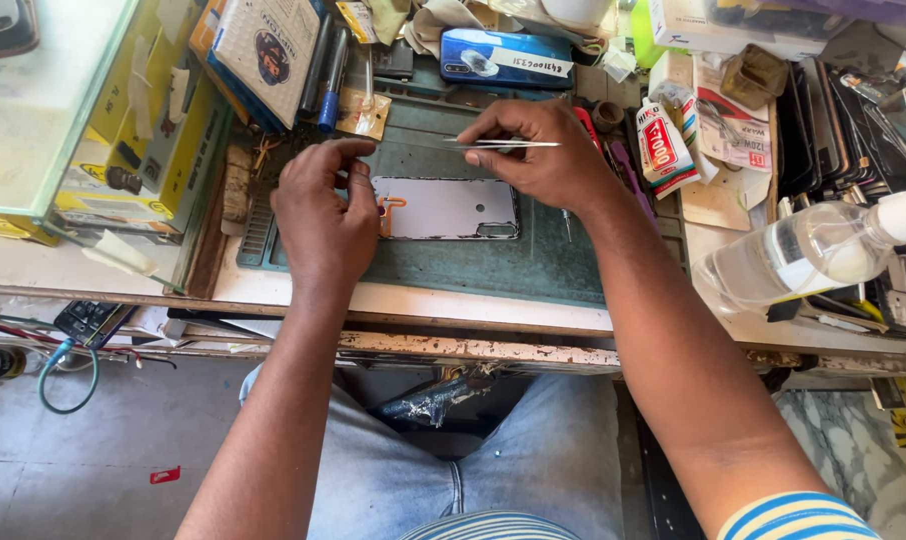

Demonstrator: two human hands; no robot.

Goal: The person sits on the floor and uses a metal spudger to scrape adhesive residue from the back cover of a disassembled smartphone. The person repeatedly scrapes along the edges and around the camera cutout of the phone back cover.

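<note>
Head view: phone back panel under both hands

Right hand [548, 160] pinches metal tweezers [503, 144], tips pointing toward the left hand [323, 215]. Left fingertips press the white phone back panel [448, 208], lying between both hands on the green mat [533, 262] atop the bench [473, 300].

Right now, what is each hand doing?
Left hand: fingers resting on the pale rectangular phone back panel.
Right hand: pinching thin metal tweezers.

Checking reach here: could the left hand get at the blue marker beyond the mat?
Probably yes. The left hand rests just below the blue marker, with only open green mat between them.
</note>
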